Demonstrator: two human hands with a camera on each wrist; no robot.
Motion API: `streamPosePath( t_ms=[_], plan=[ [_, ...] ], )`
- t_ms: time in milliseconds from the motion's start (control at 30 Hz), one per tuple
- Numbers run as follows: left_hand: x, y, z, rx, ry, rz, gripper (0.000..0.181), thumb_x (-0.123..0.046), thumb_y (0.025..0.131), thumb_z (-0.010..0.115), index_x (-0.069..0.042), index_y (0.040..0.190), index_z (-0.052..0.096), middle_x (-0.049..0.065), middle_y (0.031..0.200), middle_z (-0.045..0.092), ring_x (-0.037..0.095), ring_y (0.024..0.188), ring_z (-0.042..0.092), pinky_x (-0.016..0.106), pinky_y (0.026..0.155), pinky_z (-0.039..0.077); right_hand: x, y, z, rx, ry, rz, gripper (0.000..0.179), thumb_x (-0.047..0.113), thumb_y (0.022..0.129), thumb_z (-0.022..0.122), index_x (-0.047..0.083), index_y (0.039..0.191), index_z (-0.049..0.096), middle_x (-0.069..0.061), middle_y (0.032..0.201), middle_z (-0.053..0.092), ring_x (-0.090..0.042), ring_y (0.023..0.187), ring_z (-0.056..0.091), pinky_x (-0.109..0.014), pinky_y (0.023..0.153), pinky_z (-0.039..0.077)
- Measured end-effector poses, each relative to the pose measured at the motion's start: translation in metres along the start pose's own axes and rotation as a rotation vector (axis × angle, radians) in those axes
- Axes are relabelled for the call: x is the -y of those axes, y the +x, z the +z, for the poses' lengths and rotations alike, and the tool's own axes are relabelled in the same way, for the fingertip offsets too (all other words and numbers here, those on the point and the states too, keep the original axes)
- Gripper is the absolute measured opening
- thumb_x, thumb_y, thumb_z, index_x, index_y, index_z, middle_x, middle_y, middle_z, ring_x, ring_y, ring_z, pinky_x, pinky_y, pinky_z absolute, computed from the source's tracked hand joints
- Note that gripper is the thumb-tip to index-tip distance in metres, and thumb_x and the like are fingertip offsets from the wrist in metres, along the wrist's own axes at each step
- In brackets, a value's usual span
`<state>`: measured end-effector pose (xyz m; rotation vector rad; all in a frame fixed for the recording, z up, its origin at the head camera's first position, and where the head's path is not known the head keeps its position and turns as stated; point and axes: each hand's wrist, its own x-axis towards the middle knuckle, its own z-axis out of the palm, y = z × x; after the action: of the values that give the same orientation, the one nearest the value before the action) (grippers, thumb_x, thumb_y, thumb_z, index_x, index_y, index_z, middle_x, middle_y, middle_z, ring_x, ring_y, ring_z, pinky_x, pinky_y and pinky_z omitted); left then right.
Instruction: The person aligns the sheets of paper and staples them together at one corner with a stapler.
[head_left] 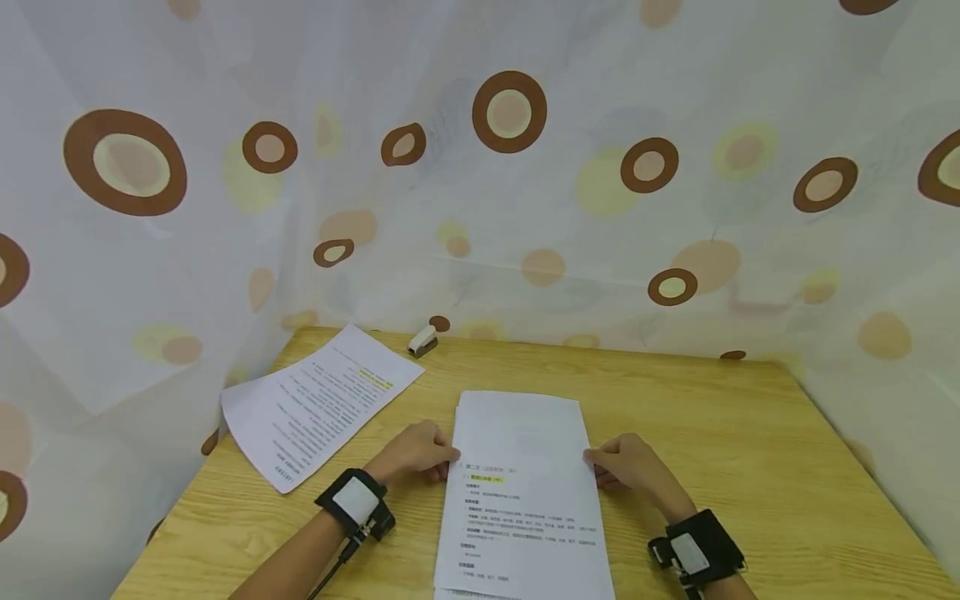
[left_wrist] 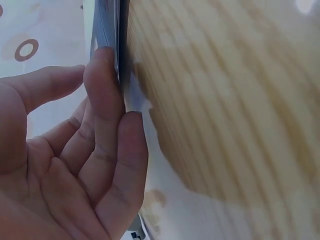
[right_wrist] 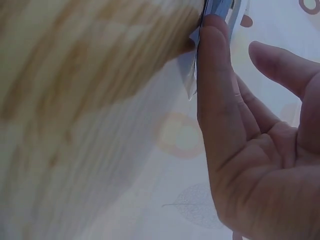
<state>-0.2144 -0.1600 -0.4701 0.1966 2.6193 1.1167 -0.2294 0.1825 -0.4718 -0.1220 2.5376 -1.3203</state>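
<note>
A stack of printed paper sheets (head_left: 525,433) lies lengthwise in front of me, with a yellow-highlighted line on its top sheet. Slightly offset edges of lower sheets show along its left side and bottom. My left hand (head_left: 416,452) pinches the left edge, thumb at the top side and curled fingers against the side. Opposite it, my right hand (head_left: 633,471) holds the right edge between thumb and fingers. In the left wrist view, the index fingertip (left_wrist: 103,57) is against the sheets' edge (left_wrist: 106,25). The right wrist view has the index finger (right_wrist: 215,35) against the paper edge.
At the left of the wooden table (head_left: 697,433), another printed set of papers (head_left: 322,408) lies at a slant. A small white and grey stapler (head_left: 423,342) stands near the back edge. A white curtain (head_left: 570,217) with brown rings hangs behind and at both sides.
</note>
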Motion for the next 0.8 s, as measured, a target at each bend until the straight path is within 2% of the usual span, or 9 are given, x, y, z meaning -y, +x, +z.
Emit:
streamPosePath(
  t_ms=[100,267,367,467,567,667,800],
  plan=[
    [-0.001,0.001,-0.007,-0.008,0.025,-0.013,0.031,-0.017,0.096,0.066,-0.007,0.067,0.07,0.0,0.06,0.065,0.012,0.052,0.061,0.025,0.057,0.047,0.001,0.001,-0.002,0.006,-0.007,-0.019,0.026,0.016,0.098,0.063,-0.006,0.092,0.075,-0.007,0.08,0.069,-0.022,0.072,0.067,-0.035,0.066,0.056],
    [-0.003,0.007,-0.031,-0.064,0.065,-0.034,0.031,-0.019,0.097,0.065,-0.006,0.069,0.071,0.001,0.062,0.065,0.014,0.056,0.06,0.026,0.059,0.045,0.006,0.007,-0.009,0.018,0.008,-0.062,0.027,0.018,0.099,0.062,-0.006,0.092,0.073,-0.009,0.079,0.068,-0.021,0.072,0.067,-0.034,0.068,0.056],
    [0.003,0.009,-0.045,-0.114,0.084,-0.036,0.022,-0.018,0.096,0.065,-0.004,0.08,0.073,0.002,0.068,0.067,0.016,0.062,0.061,0.028,0.061,0.047,0.005,0.009,-0.01,0.038,0.021,-0.055,0.028,0.018,0.1,0.061,-0.006,0.091,0.072,-0.009,0.079,0.068,-0.021,0.073,0.067,-0.033,0.068,0.057],
    [0.012,0.011,-0.058,-0.183,0.142,-0.043,0.019,-0.02,0.095,0.067,-0.003,0.099,0.073,0.007,0.087,0.07,0.021,0.077,0.065,0.034,0.067,0.05,0.0,0.009,-0.008,0.048,0.022,-0.042,0.028,0.019,0.1,0.061,-0.005,0.089,0.072,-0.008,0.078,0.067,-0.021,0.073,0.067,-0.033,0.068,0.056],
    [0.022,0.012,-0.069,-0.271,0.237,-0.061,0.035,-0.024,0.093,0.069,0.0,0.118,0.067,0.017,0.111,0.068,0.032,0.095,0.065,0.044,0.076,0.052,-0.004,0.008,-0.006,0.05,0.024,-0.034,0.029,0.02,0.1,0.061,-0.004,0.087,0.071,-0.008,0.078,0.067,-0.02,0.072,0.066,-0.033,0.068,0.056],
    [0.033,0.014,-0.073,-0.343,0.309,-0.102,0.053,-0.027,0.09,0.072,0.002,0.132,0.058,0.025,0.128,0.06,0.044,0.111,0.057,0.055,0.085,0.049,-0.006,0.006,-0.006,0.056,0.032,-0.029,0.029,0.02,0.1,0.061,-0.004,0.087,0.071,-0.008,0.078,0.067,-0.02,0.072,0.066,-0.033,0.068,0.056],
    [0.045,0.015,-0.069,-0.339,0.357,-0.139,0.065,-0.029,0.088,0.072,0.003,0.141,0.05,0.03,0.134,0.052,0.053,0.12,0.048,0.063,0.092,0.043,-0.009,0.004,-0.005,0.057,0.041,-0.021,0.03,0.021,0.1,0.061,-0.005,0.089,0.071,-0.009,0.078,0.067,-0.02,0.072,0.066,-0.033,0.067,0.057]
  ],
)
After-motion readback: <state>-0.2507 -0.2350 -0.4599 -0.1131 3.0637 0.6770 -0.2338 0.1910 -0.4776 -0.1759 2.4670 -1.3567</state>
